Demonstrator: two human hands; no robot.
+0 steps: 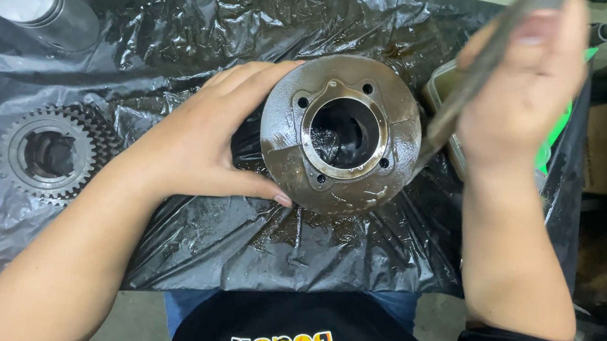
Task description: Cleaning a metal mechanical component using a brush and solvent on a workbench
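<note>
A round grey metal flange part [341,134] with a central bore and several small bolt holes stands on oily black plastic sheeting [240,238]. My left hand [205,137] wraps its left side, thumb against the lower rim. My right hand [523,87] is raised at the upper right and grips a long, thin, dirty brush handle [470,75] that slants down to the part's right edge. The lower end of the brush handle is hidden behind the part.
A toothed gear [49,152] lies at the left on the sheeting. A shiny metal cylinder [35,1] stands at the top left. A container [443,95] sits behind my right hand, partly hidden. Dark shelving runs along the right edge.
</note>
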